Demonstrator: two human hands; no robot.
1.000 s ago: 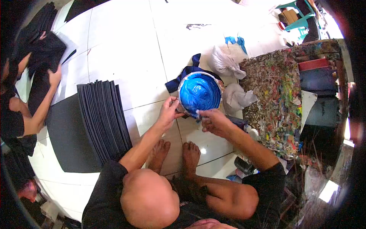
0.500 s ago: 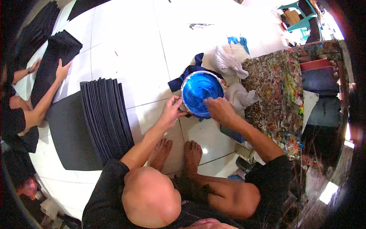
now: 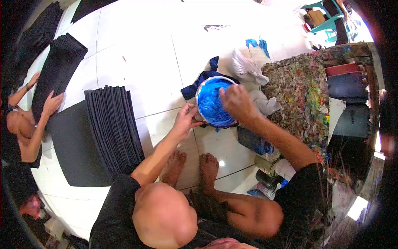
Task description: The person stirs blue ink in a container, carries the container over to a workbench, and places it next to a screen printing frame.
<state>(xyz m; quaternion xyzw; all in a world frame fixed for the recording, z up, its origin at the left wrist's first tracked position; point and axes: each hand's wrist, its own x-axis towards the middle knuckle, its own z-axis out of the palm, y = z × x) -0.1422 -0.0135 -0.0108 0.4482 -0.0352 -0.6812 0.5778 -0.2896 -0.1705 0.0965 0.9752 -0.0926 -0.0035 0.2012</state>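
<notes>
A round tub (image 3: pixel 198 101) of glossy blue paint (image 3: pixel 211 101) stands on the tiles in front of my feet. My left hand (image 3: pixel 185 121) pinches the tub's rim on its left side. Over the right part of the tub is my right hand (image 3: pixel 238 103), its fingers closed; whatever they hold is hidden beneath them. Swirl marks show in the paint. Dark blue cloth (image 3: pixel 191 92) lies partly under and behind the tub. White crumpled rags (image 3: pixel 245 69) are at its right.
A stack of black sheets (image 3: pixel 114 128) lies to my left. Beyond it, another person's hands (image 3: pixel 52 103) touch a second black stack (image 3: pixel 60 68). On the right stands a paint-crusted table (image 3: pixel 296 91), with cans (image 3: pixel 265 164) by its base. Blue scraps (image 3: pixel 258 45) lie farther back.
My right hand has moved up and slightly right over the tub, and the swirls in the paint have altered. My left hand stays at the rim. The other person's hands have shifted.
</notes>
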